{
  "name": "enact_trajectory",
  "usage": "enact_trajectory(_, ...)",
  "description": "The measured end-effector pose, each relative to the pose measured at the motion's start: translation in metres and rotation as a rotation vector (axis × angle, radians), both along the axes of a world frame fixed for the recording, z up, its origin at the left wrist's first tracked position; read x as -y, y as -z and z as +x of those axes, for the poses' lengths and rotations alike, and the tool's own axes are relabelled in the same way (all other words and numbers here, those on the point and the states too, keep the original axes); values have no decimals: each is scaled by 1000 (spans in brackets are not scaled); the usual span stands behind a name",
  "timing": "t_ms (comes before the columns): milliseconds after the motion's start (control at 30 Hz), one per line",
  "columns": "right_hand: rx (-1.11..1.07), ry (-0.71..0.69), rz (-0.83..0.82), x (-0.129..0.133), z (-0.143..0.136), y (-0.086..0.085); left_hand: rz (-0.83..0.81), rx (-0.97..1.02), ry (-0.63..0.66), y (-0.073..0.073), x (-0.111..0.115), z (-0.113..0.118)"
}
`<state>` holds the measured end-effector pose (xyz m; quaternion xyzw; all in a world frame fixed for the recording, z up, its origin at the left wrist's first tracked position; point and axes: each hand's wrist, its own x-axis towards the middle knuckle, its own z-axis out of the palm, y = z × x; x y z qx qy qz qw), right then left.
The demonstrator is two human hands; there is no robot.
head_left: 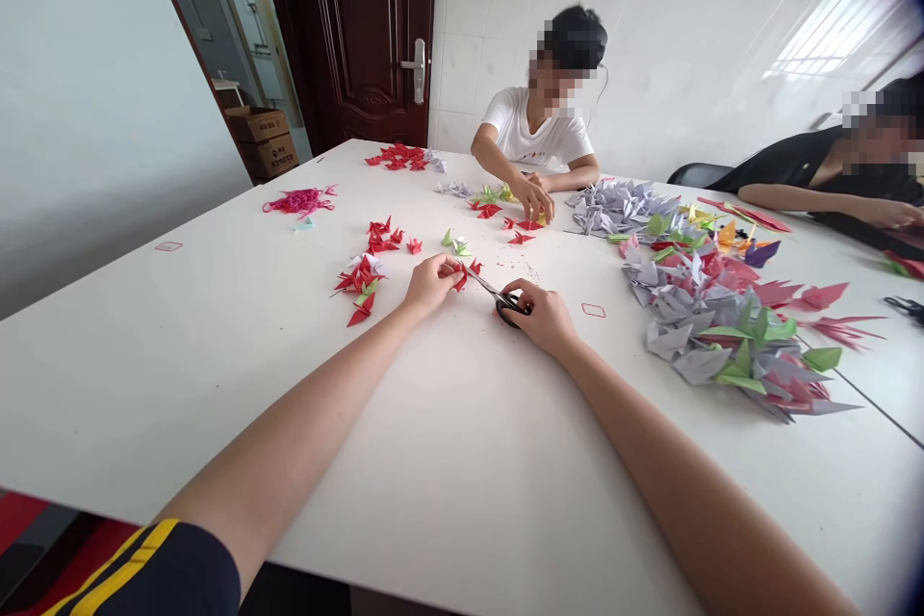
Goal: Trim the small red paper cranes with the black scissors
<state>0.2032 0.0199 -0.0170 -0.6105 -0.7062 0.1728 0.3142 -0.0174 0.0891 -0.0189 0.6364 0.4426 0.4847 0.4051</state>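
Note:
My left hand [431,283] pinches a red paper crane [460,279] between its fingers, above the white table. In my right hand [543,313] is a pair of scissors [511,304] with black handles. The scissors' metal blades point left and reach the red crane; whether they touch the paper I cannot tell. Left of my left hand lies a small group of red, white and green folded cranes [359,281]. Just beyond it sit more red cranes [382,237] and a green and white one [456,243]. Tiny paper scraps [516,266] are scattered past the blades.
A large heap of grey, pink and green paper cranes [722,308] covers the right side. Tangled pink string [299,201] lies at the far left. Across the table [462,462], a person in white [538,130] handles cranes; another in black [815,168] sits at the right.

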Motion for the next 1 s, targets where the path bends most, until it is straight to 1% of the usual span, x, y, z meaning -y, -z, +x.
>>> enact_trajectory(100, 2, 5, -7, 1, -1, -1, 46, -100, 12, -2, 3, 1)
enact_trajectory(167, 8, 6, -8, 1, -1, -1, 46, -125, 15, -2, 4, 2)
enact_trajectory(400, 17, 5, -4, 1, -1, -1, 34, -80, 28, 1, -1, 0)
enact_trajectory(533, -15, 3, 7, 1, -1, -1, 15, -1, 24, 3, -3, -1)
enact_trajectory(700, -73, -35, 5, 3, -1, -4, -23, 108, -45, 4, -6, -2)
enact_trajectory(1000, -72, -48, -9, 3, 0, -4, -54, 232, -56, -2, -1, -4)
